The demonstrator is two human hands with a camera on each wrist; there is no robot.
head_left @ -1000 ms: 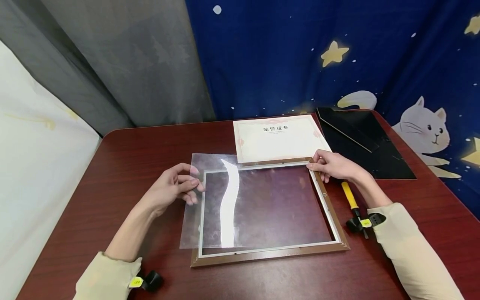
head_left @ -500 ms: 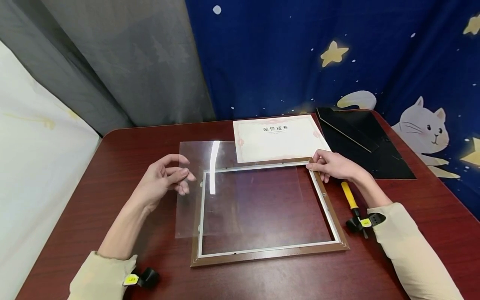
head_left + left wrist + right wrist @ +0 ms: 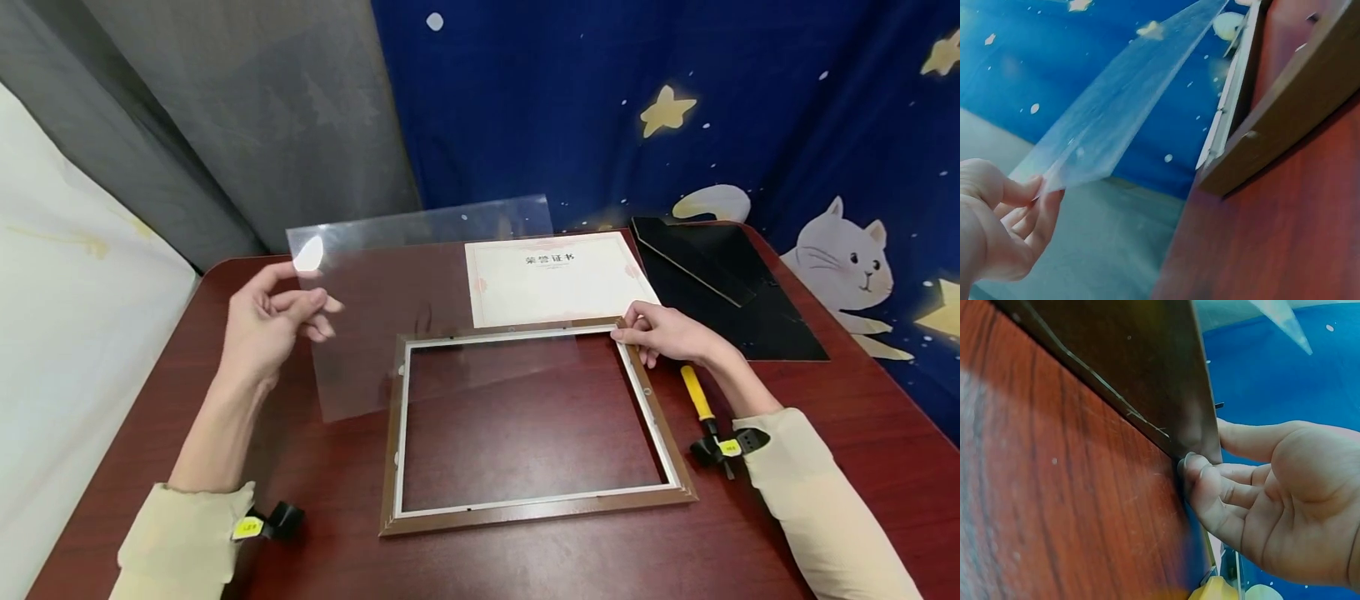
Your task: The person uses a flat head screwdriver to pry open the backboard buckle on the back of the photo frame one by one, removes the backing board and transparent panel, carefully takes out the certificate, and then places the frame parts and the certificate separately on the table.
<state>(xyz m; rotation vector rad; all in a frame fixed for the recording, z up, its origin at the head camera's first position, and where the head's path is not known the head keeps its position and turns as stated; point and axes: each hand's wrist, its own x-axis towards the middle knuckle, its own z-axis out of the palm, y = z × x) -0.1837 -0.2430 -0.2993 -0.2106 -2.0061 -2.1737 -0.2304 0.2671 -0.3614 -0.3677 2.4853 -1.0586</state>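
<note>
My left hand [image 3: 281,321] pinches the left edge of a clear plastic sheet [image 3: 427,283] and holds it tilted up above the table, left of a brown picture frame [image 3: 536,504]. From the left wrist, that sheet [image 3: 1122,106] rises from my fingertips [image 3: 1035,187] with the frame's edge [image 3: 1272,125] beside it. My right hand [image 3: 663,333] grips the frame's far right corner; the right wrist view shows fingers [image 3: 1222,494] curled against that corner [image 3: 1200,434]. The frame lies flat and empty, with the table showing through.
A certificate [image 3: 558,275] with red border lies behind the frame. A black backing board [image 3: 723,283] with a stand sits at the back right. A yellow-handled small hammer [image 3: 701,408] lies right of the frame. The dark red table [image 3: 525,558] ends near grey and blue curtains.
My left hand has lifted the clear sheet off the frame, moving it up and to the left. The right hand has stayed on the frame's corner.
</note>
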